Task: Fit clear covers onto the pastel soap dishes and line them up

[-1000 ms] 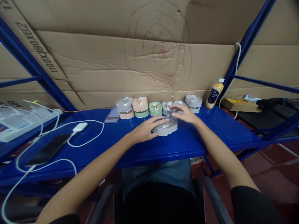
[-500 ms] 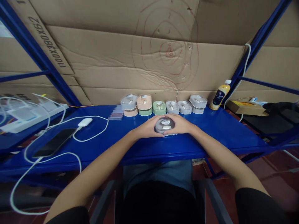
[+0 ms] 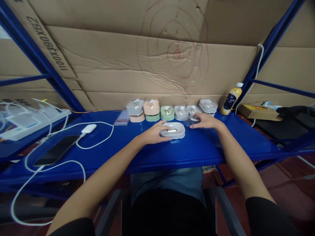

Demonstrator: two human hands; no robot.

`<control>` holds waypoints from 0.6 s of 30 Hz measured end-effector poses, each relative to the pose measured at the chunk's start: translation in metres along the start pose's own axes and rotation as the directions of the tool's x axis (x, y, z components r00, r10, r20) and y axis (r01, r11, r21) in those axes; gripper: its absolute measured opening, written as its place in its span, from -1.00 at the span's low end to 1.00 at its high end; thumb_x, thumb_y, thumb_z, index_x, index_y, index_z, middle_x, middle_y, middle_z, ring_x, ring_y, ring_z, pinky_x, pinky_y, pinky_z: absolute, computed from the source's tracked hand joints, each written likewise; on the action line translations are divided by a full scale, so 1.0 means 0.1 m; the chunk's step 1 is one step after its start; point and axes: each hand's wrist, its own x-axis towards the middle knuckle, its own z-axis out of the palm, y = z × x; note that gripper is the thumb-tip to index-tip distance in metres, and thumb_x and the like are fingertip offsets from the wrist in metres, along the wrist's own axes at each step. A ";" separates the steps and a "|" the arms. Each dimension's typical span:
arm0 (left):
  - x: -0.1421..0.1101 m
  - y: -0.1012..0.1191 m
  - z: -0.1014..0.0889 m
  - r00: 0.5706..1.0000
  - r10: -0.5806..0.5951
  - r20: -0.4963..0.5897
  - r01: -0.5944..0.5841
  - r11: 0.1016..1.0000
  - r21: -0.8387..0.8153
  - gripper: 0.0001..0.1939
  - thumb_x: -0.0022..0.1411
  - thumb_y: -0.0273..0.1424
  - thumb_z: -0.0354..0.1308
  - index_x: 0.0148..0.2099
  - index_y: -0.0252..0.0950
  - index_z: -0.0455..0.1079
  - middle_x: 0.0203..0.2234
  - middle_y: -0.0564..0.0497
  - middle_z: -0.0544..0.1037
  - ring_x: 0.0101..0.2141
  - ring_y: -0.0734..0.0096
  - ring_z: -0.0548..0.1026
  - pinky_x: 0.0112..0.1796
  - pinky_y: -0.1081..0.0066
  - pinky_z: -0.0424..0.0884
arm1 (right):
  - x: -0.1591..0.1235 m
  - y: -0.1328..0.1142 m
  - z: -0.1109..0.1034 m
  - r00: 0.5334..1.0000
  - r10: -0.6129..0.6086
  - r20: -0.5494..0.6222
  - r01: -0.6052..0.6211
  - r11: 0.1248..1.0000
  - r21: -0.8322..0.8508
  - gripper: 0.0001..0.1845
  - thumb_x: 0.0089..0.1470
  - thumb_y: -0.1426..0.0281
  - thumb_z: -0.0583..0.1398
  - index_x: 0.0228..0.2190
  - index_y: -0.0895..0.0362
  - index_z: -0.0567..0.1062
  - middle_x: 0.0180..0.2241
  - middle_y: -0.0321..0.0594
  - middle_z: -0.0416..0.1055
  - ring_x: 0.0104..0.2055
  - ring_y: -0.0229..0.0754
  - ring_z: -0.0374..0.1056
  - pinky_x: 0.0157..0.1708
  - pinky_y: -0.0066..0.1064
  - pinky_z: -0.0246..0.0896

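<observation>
A grey oval box lies uncovered on the blue table in front of me, a small white piece inside it. My left hand grips the box by its left end, thumb and fingers around the rim. To the right, my right hand holds a clear plastic lid by its edge, low over the table. Behind it stands a row of similar lidded boxes, among them a green box and a grey box.
Stacked boxes stand at the back by the cardboard wall. A drink bottle is at the back right. On the left lie a phone, a white charger with looping cable, and a power strip.
The clear lid has come off the grey box and moved right with my right hand. My left hand stays at the box's left end.
</observation>
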 end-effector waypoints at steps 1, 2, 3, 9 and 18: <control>0.01 0.00 0.01 1.000 -0.002 -0.007 0.002 1.000 -0.008 -0.50 0.28 -0.06 0.43 0.21 -0.10 0.64 0.32 -0.20 0.47 0.37 -0.17 0.43 0.38 -0.14 0.37 | 0.00 0.01 0.00 0.999 -0.001 0.034 0.001 1.000 -0.016 -0.18 0.01 -0.11 0.48 0.16 0.07 0.53 0.01 0.00 0.65 0.05 0.25 0.59 0.06 -0.02 0.49; 0.01 0.00 0.02 1.000 0.001 -0.011 -0.001 1.000 -0.014 -0.51 0.30 -0.05 0.41 0.19 -0.10 0.65 0.33 -0.21 0.47 0.37 -0.17 0.43 0.38 -0.15 0.36 | 0.01 0.01 0.01 0.998 -0.005 0.056 0.006 1.000 -0.029 -0.17 -0.02 -0.08 0.50 0.15 0.08 0.53 0.03 0.01 0.65 0.06 0.24 0.59 0.06 -0.05 0.50; 0.02 0.00 0.03 1.000 0.005 -0.014 -0.005 1.000 -0.021 -0.54 0.34 -0.05 0.38 0.18 -0.12 0.66 0.34 -0.22 0.46 0.38 -0.17 0.42 0.38 -0.15 0.36 | 0.02 0.01 0.02 0.998 -0.010 0.066 0.013 0.999 -0.043 -0.16 -0.05 -0.06 0.51 0.15 0.10 0.53 0.04 0.02 0.64 0.06 0.23 0.58 0.06 -0.06 0.50; 0.03 -0.01 -0.05 0.998 -0.008 -0.068 0.007 1.000 -0.018 -0.51 0.49 0.00 0.15 0.13 -0.24 0.66 0.34 -0.31 0.44 0.40 -0.17 0.40 0.33 -0.11 0.43 | 0.07 0.01 0.10 0.997 -0.032 0.071 0.043 0.987 -0.152 -0.14 -0.12 0.00 0.56 0.13 0.16 0.57 0.11 0.11 0.60 0.13 0.28 0.55 0.14 -0.05 0.47; -0.02 -0.30 -0.24 0.967 -0.212 -0.141 0.228 0.968 0.105 -0.41 0.40 0.15 0.13 0.02 -0.25 0.64 0.21 -0.28 0.51 0.25 -0.24 0.53 0.32 -0.21 0.40 | 0.12 0.09 0.16 0.997 -0.007 0.072 0.017 0.991 -0.134 -0.05 -0.25 0.01 0.61 0.14 0.11 0.57 0.10 0.08 0.60 0.12 0.32 0.55 0.13 0.05 0.49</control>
